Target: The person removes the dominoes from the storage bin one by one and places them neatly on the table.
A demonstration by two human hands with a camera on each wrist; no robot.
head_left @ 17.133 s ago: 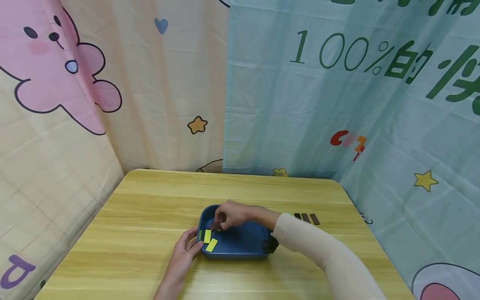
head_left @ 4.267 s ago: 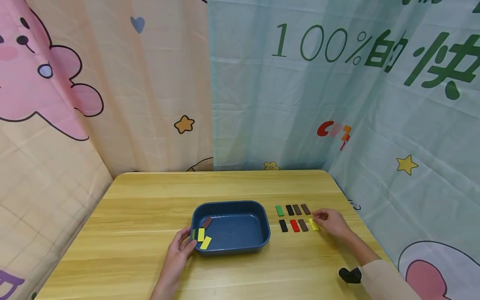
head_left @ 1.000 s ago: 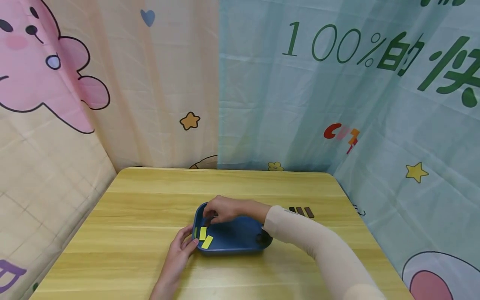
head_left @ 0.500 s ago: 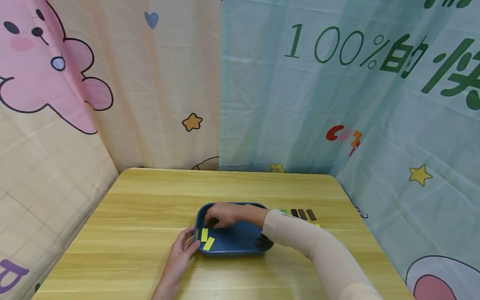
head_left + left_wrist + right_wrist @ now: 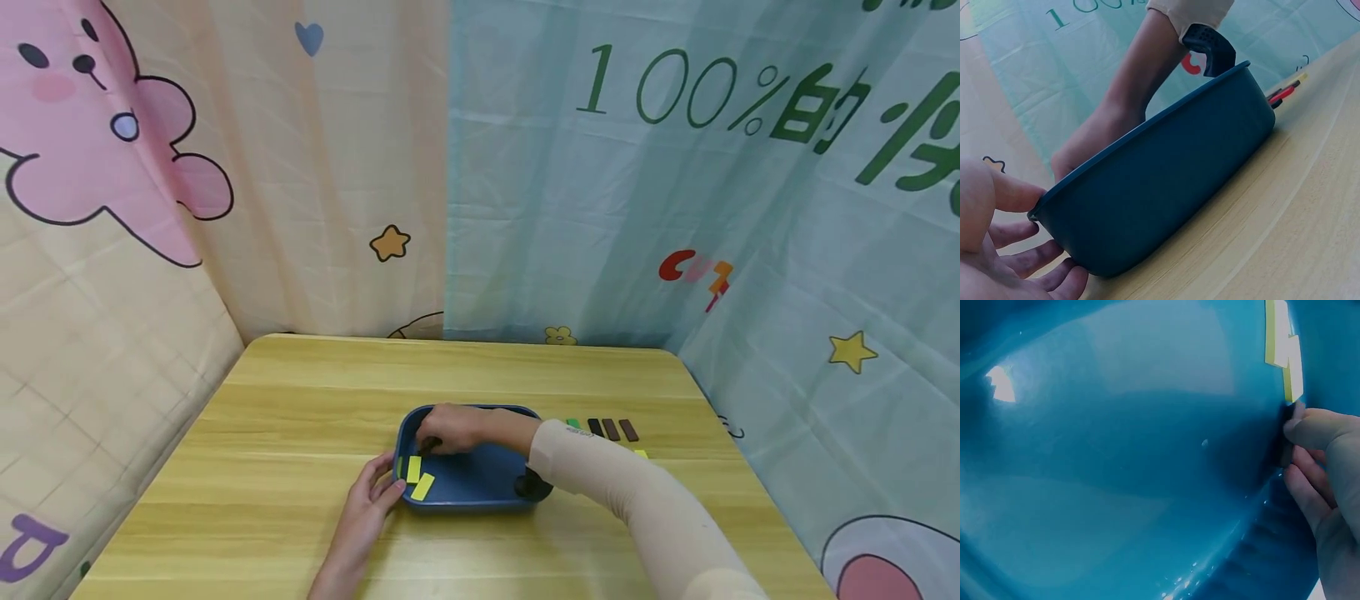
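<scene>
A blue plastic basin [image 5: 480, 482] stands on the wooden table. My left hand [image 5: 362, 504] grips its left end, thumb on the rim and fingers against the outer wall, plainest in the left wrist view. Inside the basin's far left part, my right hand [image 5: 456, 428] pinches a small dark brown rectangular block [image 5: 1287, 442] between thumb and fingers, close to the wall. Two yellow blocks, one upright to the view [image 5: 414, 469] and one slanted [image 5: 423, 487], lie nearer the left hand. A greenish strip [image 5: 400, 467] shows along the left wall.
Right of the basin lie a green block [image 5: 573, 423], a black block [image 5: 596, 427] and two brown blocks. Closer in, a yellow block [image 5: 641, 454] is partly covered by the right sleeve [image 5: 622, 483]; a red block [image 5: 1282, 94] shows in the left wrist view. Curtains enclose the table.
Since about four seconds ago, my right hand has left the yellow block on the table and reached into the basin, where it now holds the brown block. My left hand keeps its grip.
</scene>
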